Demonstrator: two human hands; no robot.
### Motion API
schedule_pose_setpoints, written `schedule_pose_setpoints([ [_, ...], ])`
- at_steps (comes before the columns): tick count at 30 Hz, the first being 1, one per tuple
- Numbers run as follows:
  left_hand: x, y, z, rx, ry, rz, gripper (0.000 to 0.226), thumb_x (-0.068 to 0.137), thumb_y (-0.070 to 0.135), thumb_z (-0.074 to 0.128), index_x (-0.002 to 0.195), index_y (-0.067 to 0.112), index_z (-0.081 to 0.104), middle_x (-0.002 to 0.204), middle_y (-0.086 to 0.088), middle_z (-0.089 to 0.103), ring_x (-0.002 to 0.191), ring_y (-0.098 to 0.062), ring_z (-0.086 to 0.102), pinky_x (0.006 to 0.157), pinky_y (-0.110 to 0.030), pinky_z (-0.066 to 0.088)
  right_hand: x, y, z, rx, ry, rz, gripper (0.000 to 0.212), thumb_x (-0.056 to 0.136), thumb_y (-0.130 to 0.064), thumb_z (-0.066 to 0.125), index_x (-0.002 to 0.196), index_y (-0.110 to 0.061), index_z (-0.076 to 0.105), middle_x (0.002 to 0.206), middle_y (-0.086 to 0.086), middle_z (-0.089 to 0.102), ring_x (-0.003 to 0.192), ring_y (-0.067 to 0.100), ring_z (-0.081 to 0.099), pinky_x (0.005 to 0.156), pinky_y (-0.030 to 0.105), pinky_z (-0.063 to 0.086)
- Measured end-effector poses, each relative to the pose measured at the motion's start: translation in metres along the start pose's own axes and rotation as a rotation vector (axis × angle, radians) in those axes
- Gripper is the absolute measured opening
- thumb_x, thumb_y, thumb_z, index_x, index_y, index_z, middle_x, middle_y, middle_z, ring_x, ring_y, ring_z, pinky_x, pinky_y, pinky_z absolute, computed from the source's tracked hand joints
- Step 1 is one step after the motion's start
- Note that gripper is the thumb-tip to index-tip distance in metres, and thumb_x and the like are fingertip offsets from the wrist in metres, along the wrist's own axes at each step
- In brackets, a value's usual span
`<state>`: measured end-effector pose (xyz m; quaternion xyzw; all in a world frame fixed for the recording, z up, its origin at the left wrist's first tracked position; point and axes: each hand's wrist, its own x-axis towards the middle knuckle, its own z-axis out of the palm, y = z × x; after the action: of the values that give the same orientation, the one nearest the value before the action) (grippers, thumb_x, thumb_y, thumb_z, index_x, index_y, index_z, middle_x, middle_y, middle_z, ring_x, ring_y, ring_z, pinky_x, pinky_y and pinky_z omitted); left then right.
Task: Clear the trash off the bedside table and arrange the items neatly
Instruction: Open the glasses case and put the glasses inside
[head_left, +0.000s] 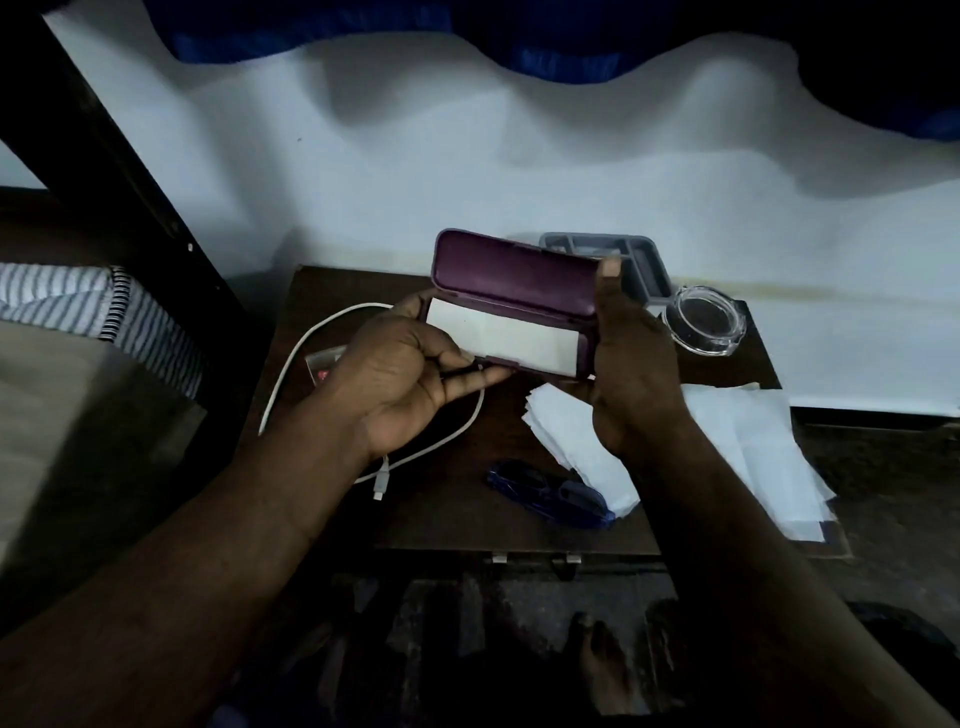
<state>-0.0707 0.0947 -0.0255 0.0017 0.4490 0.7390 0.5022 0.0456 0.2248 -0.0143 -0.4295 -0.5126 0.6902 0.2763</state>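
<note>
wall (467, 156): pale, plain, seen behind the far edge of the dark wooden bedside table (441, 519) | curtain (311, 26): dark blue, hung along the top | bed frame (104, 145): dark, at left, striped bedding (78, 301) beneath | floor (441, 623): dark, patchy | light: dim

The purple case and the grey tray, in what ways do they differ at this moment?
The purple case is held up by the left hand and right hand; the grey tray rests on the table. The purple case has a hinged lid, standing open; the grey tray has dividers and no visible lid. Both are oblong containers.
</note>
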Motion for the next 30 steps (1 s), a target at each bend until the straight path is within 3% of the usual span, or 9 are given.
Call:
schedule_pose_setpoints([
  [2,0.0,0.001,-0.002,0.001,-0.001,-0.007,0.072,0.076,-0.027,0.031,0.137,0.004,0.053,0.139,-0.024,0.061,0.12,-0.041,0.065,0.085,-0.056,0.06,-0.002,0.0,0.0,-0.01,-0.021,0.025,0.037,0.101,-0.053,0.06,0.093,-0.019,0.071,0.097,0.008,0.079,0.082,0.02,0.078,0.067,0.05,0.066],
  [5,-0.002,0.001,-0.004,0.024,-0.01,-0.028,0.058,0.085,-0.012,0.045,0.14,0.004,0.053,0.137,-0.022,0.063,0.118,-0.041,0.067,0.087,-0.06,0.058,-0.006,-0.002,0.001,-0.02,-0.024,0.012,0.052,0.104,-0.045,0.059,0.114,0.006,0.06,0.121,0.035,0.063,0.085,0.034,0.066,0.084,0.074,0.054],
  [7,-0.003,0.002,-0.004,0.055,0.006,-0.045,0.043,0.094,0.008,0.057,0.137,0.005,0.059,0.133,-0.018,0.067,0.116,-0.039,0.068,0.085,-0.059,0.059,-0.008,-0.004,0.004,-0.024,-0.02,0.003,0.059,0.104,-0.044,0.06,0.123,0.012,0.05,0.13,0.044,0.046,0.089,0.04,0.061,0.09,0.081,0.044],
  [10,-0.002,0.004,-0.003,0.067,0.052,-0.034,0.037,0.101,0.027,0.059,0.132,0.009,0.063,0.128,-0.016,0.071,0.11,-0.038,0.071,0.08,-0.052,0.061,-0.004,-0.001,0.001,-0.015,-0.03,0.005,0.051,0.103,-0.046,0.06,0.114,0.004,0.063,0.123,0.033,0.063,0.088,0.031,0.066,0.082,0.066,0.058],
  [13,-0.001,0.005,-0.002,0.029,0.077,0.003,0.038,0.104,0.034,0.056,0.134,0.012,0.062,0.125,-0.014,0.072,0.106,-0.035,0.074,0.075,-0.047,0.062,0.002,0.002,-0.004,-0.041,-0.062,0.034,0.024,0.102,-0.042,0.064,0.094,-0.022,0.074,0.102,0.008,0.079,0.09,0.02,0.077,0.07,0.046,0.067],
  [15,0.0,0.005,-0.002,0.02,0.091,0.016,0.038,0.105,0.033,0.054,0.136,0.013,0.062,0.127,-0.013,0.072,0.109,-0.034,0.072,0.076,-0.046,0.062,0.006,0.005,-0.008,-0.086,-0.1,0.04,0.013,0.1,-0.028,0.069,0.109,-0.019,0.073,0.108,0.005,0.079,0.096,0.022,0.077,0.07,0.041,0.066],
  [20,0.002,0.006,-0.005,0.042,0.098,0.046,0.027,0.102,0.011,0.054,0.128,0.007,0.062,0.122,-0.013,0.072,0.107,-0.031,0.072,0.074,-0.044,0.062,0.011,0.009,-0.014,-0.192,-0.17,-0.007,0.045,0.09,0.01,0.067,0.13,-0.011,0.062,0.115,0.008,0.076,0.102,0.024,0.074,0.078,0.042,0.066],
  [24,0.003,0.003,-0.005,0.161,0.081,0.083,0.034,0.097,-0.012,0.043,0.118,0.004,0.066,0.116,-0.017,0.073,0.096,-0.029,0.075,0.07,-0.038,0.063,0.013,0.008,-0.015,-0.214,-0.118,-0.073,0.054,0.083,0.021,0.063,0.126,-0.011,0.063,0.115,0.015,0.075,0.111,0.035,0.072,0.095,0.061,0.058],
  [30,0.004,0.001,-0.005,0.195,0.091,0.097,0.029,0.099,-0.008,0.047,0.112,0.007,0.068,0.11,-0.013,0.076,0.089,-0.025,0.077,0.068,-0.036,0.062,0.011,0.006,-0.015,-0.217,-0.098,-0.119,0.059,0.082,0.024,0.061,0.131,-0.008,0.063,0.117,0.021,0.074,0.115,0.042,0.069,0.097,0.065,0.055],
])
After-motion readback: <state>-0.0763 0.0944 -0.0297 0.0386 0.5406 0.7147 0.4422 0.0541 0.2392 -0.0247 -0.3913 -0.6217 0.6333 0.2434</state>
